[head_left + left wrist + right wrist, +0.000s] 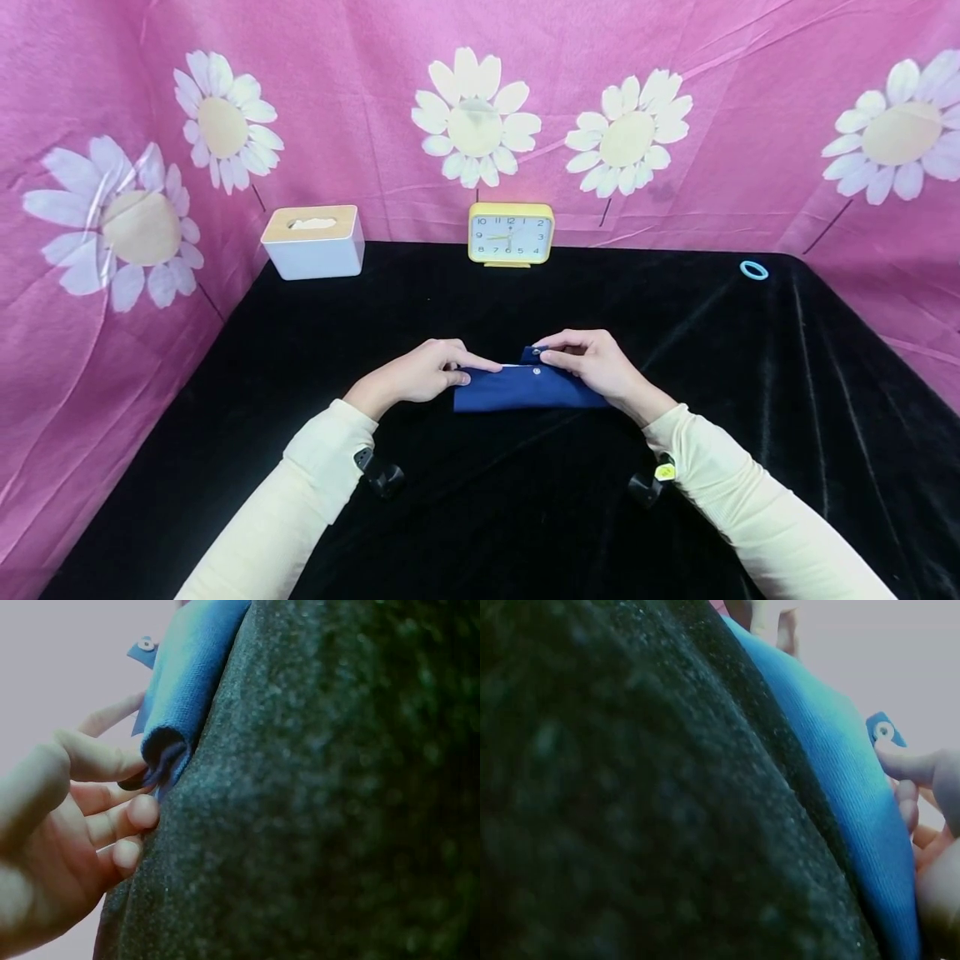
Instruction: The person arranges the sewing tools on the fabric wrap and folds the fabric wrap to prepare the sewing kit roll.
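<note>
A dark blue folded fabric pouch (510, 392) lies lengthwise on the black cloth, a metal snap stud on its upper front. My left hand (427, 371) pinches its left end; the index finger lies straight along the top edge. In the left wrist view, that end of the pouch (187, 682) shows a rolled opening beside the thumb. My right hand (596, 362) pinches a small blue snap tab (529, 355) that stands up behind the top edge, above the stud. The tab's snap (883, 730) shows at the thumb tip in the right wrist view.
A yellow clock (511, 234) stands at the table's back edge. To its left is a white tissue box (318, 252) with a wooden top. A light blue ring (753, 270) lies at the back right. Pink flowered curtain (352, 108) surrounds the black-covered table (487, 517).
</note>
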`<state>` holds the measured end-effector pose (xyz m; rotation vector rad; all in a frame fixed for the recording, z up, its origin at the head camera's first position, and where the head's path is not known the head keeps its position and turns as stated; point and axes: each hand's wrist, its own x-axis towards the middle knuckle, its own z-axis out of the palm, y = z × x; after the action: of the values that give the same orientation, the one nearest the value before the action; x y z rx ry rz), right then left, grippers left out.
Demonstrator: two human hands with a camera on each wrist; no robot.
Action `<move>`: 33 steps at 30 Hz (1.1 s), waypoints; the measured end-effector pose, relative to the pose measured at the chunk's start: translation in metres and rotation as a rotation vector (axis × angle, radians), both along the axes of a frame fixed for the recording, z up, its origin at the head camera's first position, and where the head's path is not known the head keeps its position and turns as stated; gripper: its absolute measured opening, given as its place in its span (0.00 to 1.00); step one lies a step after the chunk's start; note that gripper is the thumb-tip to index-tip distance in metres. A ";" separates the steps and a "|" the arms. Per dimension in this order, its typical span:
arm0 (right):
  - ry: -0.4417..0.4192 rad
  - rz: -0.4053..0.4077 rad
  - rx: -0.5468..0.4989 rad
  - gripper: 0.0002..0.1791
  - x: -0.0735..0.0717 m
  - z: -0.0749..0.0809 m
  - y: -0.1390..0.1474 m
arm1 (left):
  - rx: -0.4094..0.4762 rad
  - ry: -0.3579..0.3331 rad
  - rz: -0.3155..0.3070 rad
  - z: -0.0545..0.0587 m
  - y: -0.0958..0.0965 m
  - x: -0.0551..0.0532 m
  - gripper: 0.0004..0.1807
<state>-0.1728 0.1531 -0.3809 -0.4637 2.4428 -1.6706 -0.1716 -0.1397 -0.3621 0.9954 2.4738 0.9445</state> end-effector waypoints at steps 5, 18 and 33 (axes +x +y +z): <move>0.009 0.067 0.021 0.11 -0.001 0.001 0.005 | 0.003 0.002 -0.005 -0.001 0.000 -0.001 0.24; 0.068 0.170 0.052 0.09 -0.002 0.004 0.008 | 0.011 0.014 -0.021 -0.003 0.000 -0.002 0.24; 0.017 0.052 0.044 0.08 0.000 0.000 0.000 | 0.009 0.012 -0.010 -0.001 0.000 0.000 0.24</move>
<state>-0.1728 0.1535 -0.3813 -0.5327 2.4522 -1.5957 -0.1716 -0.1394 -0.3633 1.0178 2.4741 0.9498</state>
